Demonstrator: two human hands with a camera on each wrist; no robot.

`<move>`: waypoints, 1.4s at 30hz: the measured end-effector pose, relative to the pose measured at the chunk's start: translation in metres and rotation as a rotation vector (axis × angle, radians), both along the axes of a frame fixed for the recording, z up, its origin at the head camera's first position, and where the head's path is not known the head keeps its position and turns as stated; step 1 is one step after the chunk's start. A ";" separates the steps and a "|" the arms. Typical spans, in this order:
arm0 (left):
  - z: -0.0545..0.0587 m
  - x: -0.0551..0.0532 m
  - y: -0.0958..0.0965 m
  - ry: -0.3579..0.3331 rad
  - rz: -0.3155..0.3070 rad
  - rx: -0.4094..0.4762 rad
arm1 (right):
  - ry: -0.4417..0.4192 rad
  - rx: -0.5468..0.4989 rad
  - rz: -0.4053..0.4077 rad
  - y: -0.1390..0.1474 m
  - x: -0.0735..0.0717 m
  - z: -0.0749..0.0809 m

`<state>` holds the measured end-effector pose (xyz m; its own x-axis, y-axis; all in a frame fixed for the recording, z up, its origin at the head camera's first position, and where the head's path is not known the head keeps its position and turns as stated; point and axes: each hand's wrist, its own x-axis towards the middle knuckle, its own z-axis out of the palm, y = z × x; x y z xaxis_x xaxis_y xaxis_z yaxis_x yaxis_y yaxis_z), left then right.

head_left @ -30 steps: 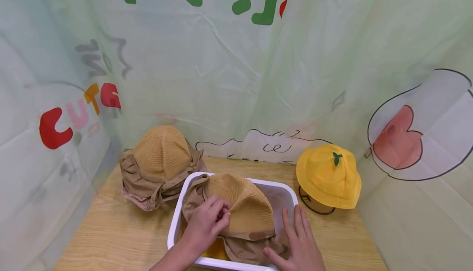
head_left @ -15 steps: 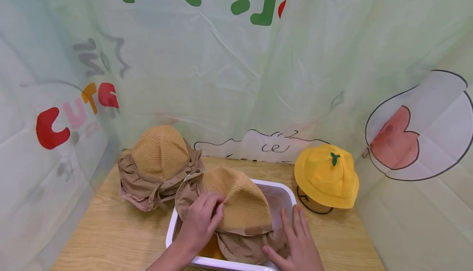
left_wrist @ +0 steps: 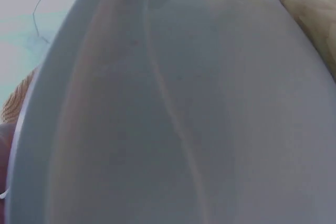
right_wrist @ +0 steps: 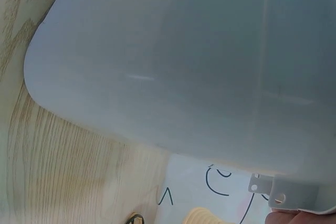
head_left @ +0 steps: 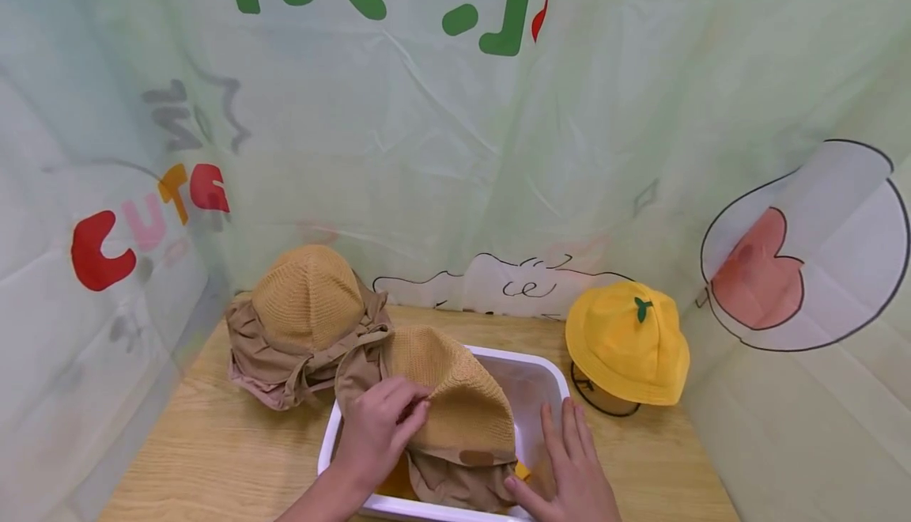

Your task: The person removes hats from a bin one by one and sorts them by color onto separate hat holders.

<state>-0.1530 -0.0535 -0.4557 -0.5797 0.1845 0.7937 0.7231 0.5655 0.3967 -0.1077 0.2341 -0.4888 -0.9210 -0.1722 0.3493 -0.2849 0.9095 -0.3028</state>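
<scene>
A tan knitted sun hat [head_left: 463, 403] with a brown cloth brim sits tilted in a white plastic bin [head_left: 544, 364]. My left hand [head_left: 377, 431] pinches the hat's crown near its left side. My right hand [head_left: 576, 467] has its fingers straight, resting over the bin's right rim with the thumb beside the brim. The brim's left end overlaps the bin's back-left corner. Under the hat, yellow cloth [head_left: 397, 481] shows, mostly hidden. Both wrist views are largely filled by the bin's wall [left_wrist: 210, 103], with a bit of knitted hat at the left wrist view's edge.
A similar tan hat [head_left: 309, 300] with a brown brim stands at the back left, close against the bin's corner. At the back right a yellow hat [head_left: 626, 340] with a green sprout sits on a stand. Printed curtains [head_left: 427, 150] enclose the wooden table [head_left: 206, 443].
My left hand has drawn the hat slightly left, so its brim now covers the bin's back-left corner. A yellow patch has come into sight at its right. My right hand stays on the rim.
</scene>
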 end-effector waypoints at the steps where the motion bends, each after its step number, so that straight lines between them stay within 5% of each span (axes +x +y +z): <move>1: 0.002 0.000 -0.001 0.002 -0.012 0.005 | -0.009 0.004 -0.007 0.000 0.000 0.000; 10: 0.024 -0.001 -0.009 0.135 -0.099 -0.012 | 0.078 0.014 0.035 0.002 -0.001 -0.005; 20: 0.042 0.001 -0.021 0.071 -0.062 0.011 | 0.067 0.001 0.040 0.004 -0.001 -0.001; 28: 0.055 -0.003 -0.036 0.110 0.015 0.071 | -0.015 0.002 0.039 0.004 0.000 -0.001; 42: 0.076 -0.006 -0.056 0.156 0.048 0.140 | 0.033 0.007 0.034 0.002 0.001 -0.003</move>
